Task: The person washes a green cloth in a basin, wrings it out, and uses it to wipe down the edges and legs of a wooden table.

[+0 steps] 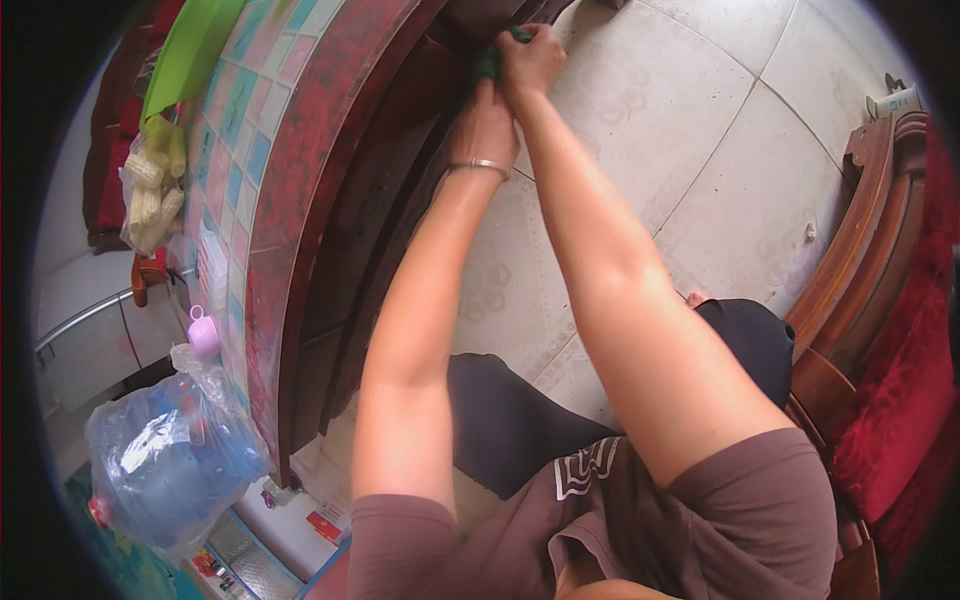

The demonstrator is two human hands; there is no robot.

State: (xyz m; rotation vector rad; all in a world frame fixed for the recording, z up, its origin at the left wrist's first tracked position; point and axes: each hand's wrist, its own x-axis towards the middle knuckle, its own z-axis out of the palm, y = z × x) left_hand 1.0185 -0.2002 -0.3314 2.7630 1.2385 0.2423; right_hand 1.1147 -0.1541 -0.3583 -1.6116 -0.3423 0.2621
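At the lower front of a dark wooden cabinet [375, 142], both of my arms are stretched far forward. My right hand [532, 60] is closed around a dark green, cloth-like thing [487, 64], part of which pokes out between the fingers. Right beside it, my left hand [486, 124], with a silver bangle [480, 163] on the wrist, grips the same green thing from below. Its fingertips are mostly hidden. The green thing is small and shadowed at this distance, so its exact kind is unclear.
Pale floor tiles [675, 135] lie to the right, then a carved wooden seat [847, 247] with red upholstery [892, 420]. On the checkered tabletop [232, 150] are bagged corn cobs [150, 199] and a pink cup [202, 334]. A plastic-wrapped blue water jug [176, 450] stands at lower left.
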